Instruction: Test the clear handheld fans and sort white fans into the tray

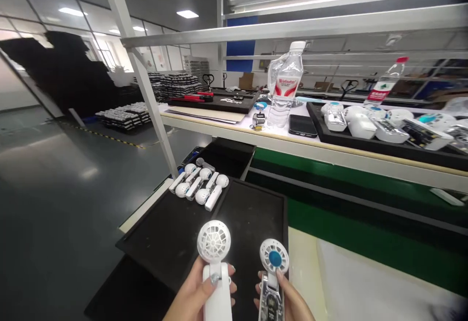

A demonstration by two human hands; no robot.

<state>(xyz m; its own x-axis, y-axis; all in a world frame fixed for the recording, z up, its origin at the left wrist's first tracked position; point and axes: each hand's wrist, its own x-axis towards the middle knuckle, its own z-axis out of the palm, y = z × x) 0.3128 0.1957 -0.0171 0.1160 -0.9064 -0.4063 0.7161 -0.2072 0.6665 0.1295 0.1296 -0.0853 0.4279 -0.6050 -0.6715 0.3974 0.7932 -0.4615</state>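
My left hand is wrapped round a white handheld fan, thumb on its neck, with the round slotted grille facing me. In my right hand is a second handheld fan, its clear handle showing the circuit parts inside and a blue disc at the centre of its head. Both fans are held upright, side by side, above a black tray. Several more white fans lie in rows at the tray's far left corner.
On the shelf above stand a water bottle, a phone and a black tray with several fans. A white upright post rises at the left. Stacked trays sit on the floor beyond.
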